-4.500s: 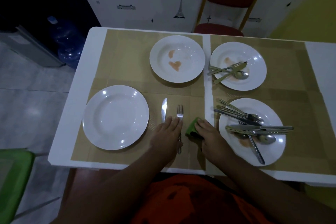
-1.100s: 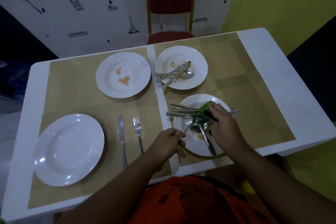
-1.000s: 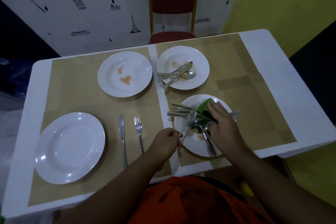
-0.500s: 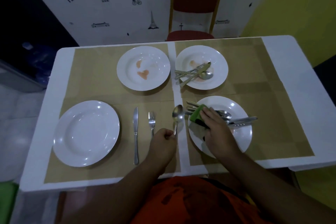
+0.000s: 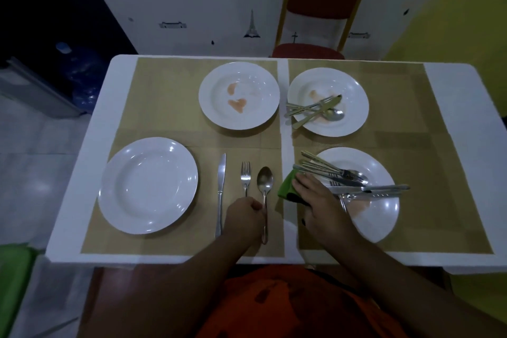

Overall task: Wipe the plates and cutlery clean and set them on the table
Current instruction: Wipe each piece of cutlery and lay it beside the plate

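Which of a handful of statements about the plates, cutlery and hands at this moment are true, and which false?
1. The left hand holds the spoon by its handle. True.
2. The near-left plate carries orange stains. False: it looks clean; the stains are on the far-left plate.
3. The knife lies between the near-left plate and the fork. True.
4. The right hand holds nothing. False: it holds a green cloth.
5. The far-right plate has nothing on it. False: cutlery lies across it.
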`<state>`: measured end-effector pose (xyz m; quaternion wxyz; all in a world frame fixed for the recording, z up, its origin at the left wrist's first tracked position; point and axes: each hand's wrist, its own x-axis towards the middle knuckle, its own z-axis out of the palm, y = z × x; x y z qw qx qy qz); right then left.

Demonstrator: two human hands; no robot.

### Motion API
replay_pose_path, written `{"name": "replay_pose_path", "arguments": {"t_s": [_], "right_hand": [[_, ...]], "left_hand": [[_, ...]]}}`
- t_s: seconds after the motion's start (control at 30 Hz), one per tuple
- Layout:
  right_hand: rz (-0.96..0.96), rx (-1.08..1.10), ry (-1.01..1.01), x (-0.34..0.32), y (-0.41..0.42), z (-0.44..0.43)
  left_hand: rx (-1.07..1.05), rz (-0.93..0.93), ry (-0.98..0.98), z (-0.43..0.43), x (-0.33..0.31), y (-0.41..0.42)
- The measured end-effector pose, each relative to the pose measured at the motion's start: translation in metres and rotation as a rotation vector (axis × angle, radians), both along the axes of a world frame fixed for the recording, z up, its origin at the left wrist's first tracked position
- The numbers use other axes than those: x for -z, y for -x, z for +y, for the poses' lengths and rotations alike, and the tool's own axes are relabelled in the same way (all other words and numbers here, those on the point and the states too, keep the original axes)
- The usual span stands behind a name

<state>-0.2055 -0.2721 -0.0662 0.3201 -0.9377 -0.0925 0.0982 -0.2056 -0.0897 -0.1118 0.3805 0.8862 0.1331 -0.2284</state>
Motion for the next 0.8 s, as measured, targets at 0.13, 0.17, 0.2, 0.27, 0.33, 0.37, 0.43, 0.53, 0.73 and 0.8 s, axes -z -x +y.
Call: {"name": "replay_pose_path", "arguments": {"t_s": [0.13, 0.17, 0.2, 0.27, 0.33, 0.37, 0.43, 0.53, 0.73, 0.8], "right_hand": [[0.023, 0.035, 0.002, -0.001, -0.001, -0.001], [0.028, 0.038, 0.004, -0.001, -0.001, -0.001], [0.031, 0.039, 0.004, 0.0, -0.002, 0.0], [0.038, 0.04, 0.005, 0.001, -0.002, 0.0], [0.044, 0.035, 0.017, 0.002, -0.002, 0.0], [0.046, 0.027, 0.026, 0.002, -0.002, -0.001], [0.046, 0.017, 0.045, 0.004, -0.002, -0.002], [0.051, 0.01, 0.064, 0.007, -0.003, -0.005], [0.068, -0.003, 0.082, 0.012, -0.008, -0.011], [0.059, 0.007, 0.072, 0.009, -0.012, -0.012]], "left_hand": [[0.215, -0.191, -0.125, 0.007, -0.001, 0.001], [0.337, -0.273, -0.191, 0.008, 0.0, 0.001], [0.453, -0.337, -0.249, 0.009, 0.002, 0.002], [0.637, -0.357, -0.331, 0.01, 0.007, 0.004], [0.749, -0.34, -0.415, 0.009, 0.013, 0.004], [0.777, -0.331, -0.447, 0.008, 0.016, 0.003], [0.791, -0.329, -0.473, 0.006, 0.019, 0.002], [0.784, -0.323, -0.472, 0.004, 0.021, -0.003], [0.749, -0.34, -0.45, 0.004, 0.021, -0.006], [0.734, -0.333, -0.45, 0.003, 0.017, -0.008]]}}
